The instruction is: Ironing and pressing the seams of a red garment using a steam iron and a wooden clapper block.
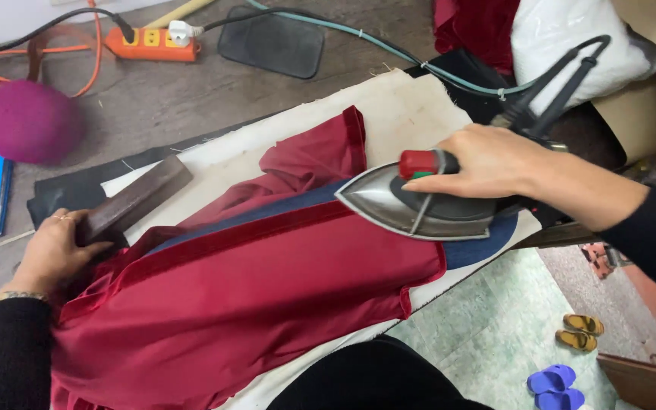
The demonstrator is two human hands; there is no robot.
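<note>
Worked over one red garment point(267, 304), spread across the lower middle of the frame on a white padded board point(411, 106). Wrapped the left hand point(53, 250), at the lower left, around the near end of one dark wooden block point(134, 199), fingers curled about it, with the block resting at the garment's left edge. Gripped the handle of one iron point(419, 205) with the right hand point(487, 163), right of centre, fingers closed over the top, sole down on the cloth where red met a strip of blue cloth point(487, 247).

Judged partly done: looked smooth and flat across the near half and along the dark velvet band; looked rumpled and folded above the iron's tip, toward the upper middle, so apparently left to press there.

Counted two hands, one iron, one block, one garment. Lower right, on the floor: two yellow sandals point(580, 332) and two blue slippers point(559, 383). Farther off, upper left: one purple ball point(28, 121) and one orange power strip point(149, 44) with one white plug in it. Top centre: one black pad point(271, 42).
</note>
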